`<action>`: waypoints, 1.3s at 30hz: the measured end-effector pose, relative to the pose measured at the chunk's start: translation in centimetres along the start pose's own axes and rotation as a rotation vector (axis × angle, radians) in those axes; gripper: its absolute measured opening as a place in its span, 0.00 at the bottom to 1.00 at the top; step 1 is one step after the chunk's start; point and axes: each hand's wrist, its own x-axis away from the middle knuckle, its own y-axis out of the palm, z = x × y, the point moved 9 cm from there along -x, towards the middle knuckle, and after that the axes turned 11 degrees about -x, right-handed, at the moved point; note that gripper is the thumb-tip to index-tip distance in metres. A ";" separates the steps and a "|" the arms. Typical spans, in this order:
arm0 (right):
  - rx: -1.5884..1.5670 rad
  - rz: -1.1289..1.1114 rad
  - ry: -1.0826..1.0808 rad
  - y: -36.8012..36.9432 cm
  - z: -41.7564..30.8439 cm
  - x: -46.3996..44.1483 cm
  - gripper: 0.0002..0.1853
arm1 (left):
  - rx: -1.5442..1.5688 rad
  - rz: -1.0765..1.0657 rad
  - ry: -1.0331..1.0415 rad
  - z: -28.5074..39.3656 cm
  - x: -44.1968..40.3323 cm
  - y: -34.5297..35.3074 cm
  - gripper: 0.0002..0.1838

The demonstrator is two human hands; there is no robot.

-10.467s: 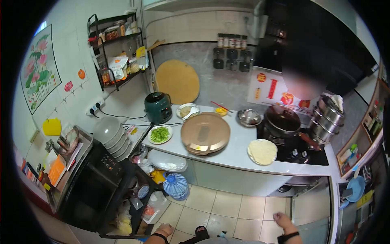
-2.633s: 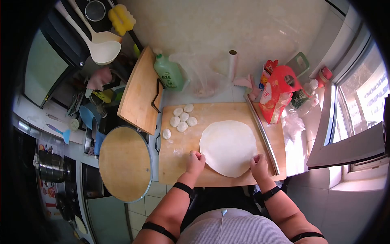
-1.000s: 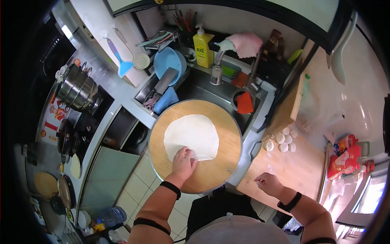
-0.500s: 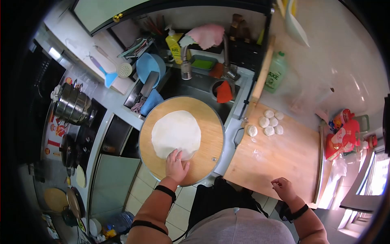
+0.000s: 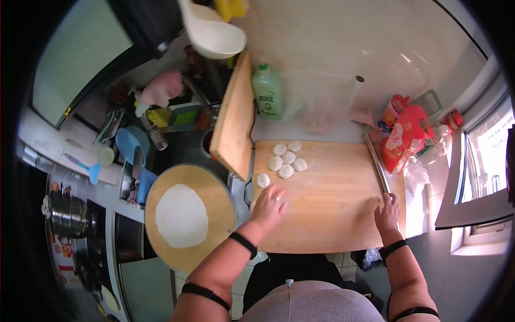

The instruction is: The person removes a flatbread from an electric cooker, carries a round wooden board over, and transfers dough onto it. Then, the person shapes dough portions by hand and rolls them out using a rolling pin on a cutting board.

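Over the left part of the wooden board, my left hand (image 5: 270, 206) is open and holds nothing, with its fingers apart. Just beyond its fingertips sits one small floured dough disc (image 5: 262, 180). Several more dough discs (image 5: 288, 158) lie grouped behind it. My right hand (image 5: 387, 213) has its fingers closed around the near end of a long metal rolling pin (image 5: 379, 165) at the board's right side. On the round wooden board (image 5: 221, 214) to the left lies a wide, flat sheet of dough (image 5: 182, 216), touched by neither hand.
The rectangular board (image 5: 322, 231) is in front of me. An upright wooden board (image 5: 234, 121) stands between it and the sink. A green bottle (image 5: 268, 94) and red bags (image 5: 405, 137) stand behind. A white ladle (image 5: 217, 37) hangs above. An open window (image 5: 485, 155) is at right.
My left hand has left the dough sheet and moved right over the rectangular board. My right hand has reached forward and taken hold of the rolling pin. The view has turned right.
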 end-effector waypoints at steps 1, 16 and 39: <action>0.005 0.006 0.018 0.0 1.1 0.0 0.26 | 0.006 -0.008 0.017 0.9 -2.1 1.3 0.19; -0.182 0.052 0.090 1.4 7.5 1.4 0.27 | -0.276 -0.012 -0.278 -0.3 -7.2 6.0 0.24; -0.227 0.528 -0.097 -12.4 1.9 -14.6 0.04 | -0.205 -0.137 0.047 4.4 -7.0 11.0 0.23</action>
